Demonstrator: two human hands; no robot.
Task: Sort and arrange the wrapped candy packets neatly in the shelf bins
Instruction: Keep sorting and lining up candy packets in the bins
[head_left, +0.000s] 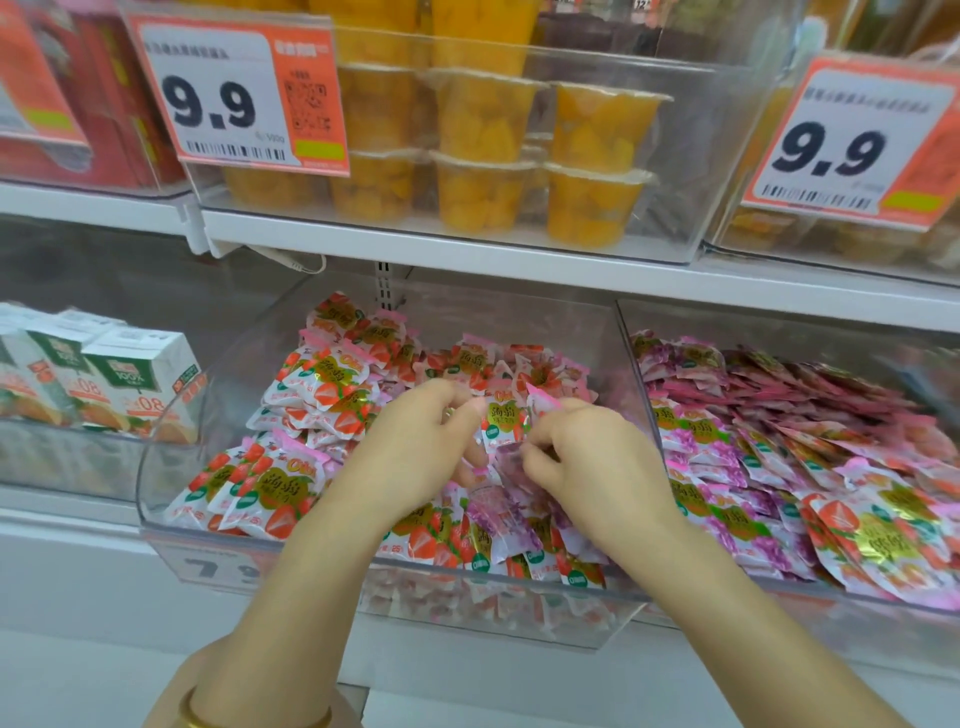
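Two white shelf boards (519, 270) run across, clear bins on both. Top bin (701, 156) holds orange fruit cups (483, 119) stacked two high, w/ 9.9 price tags (234, 98) clipped on the bin fronts left & right. Below sits the middle bin (156, 483), heaped w/ strawberry packets (291, 483); a few purple packets (498, 514) are mixed in near its front. Just beside it the right bin (909, 610) is full of grape packets (696, 431), plus some strawberry ones at its near corner. Juice cartons (140, 374) stand in a bin on the far left.

Both arms reach into the middle bin, hands close together over the pile's center. Left hand (415, 441) has its fingers curled, tips pinching the left edge of an upright strawberry packet (501, 421). Right hand (587, 457) is closed round a pink-edged packet (540, 400), whose corner pokes up above the knuckles, just right of the upright one. Whether the right hand grips more packets underneath, can't tell. Gold bangle (208, 719) on the left wrist.
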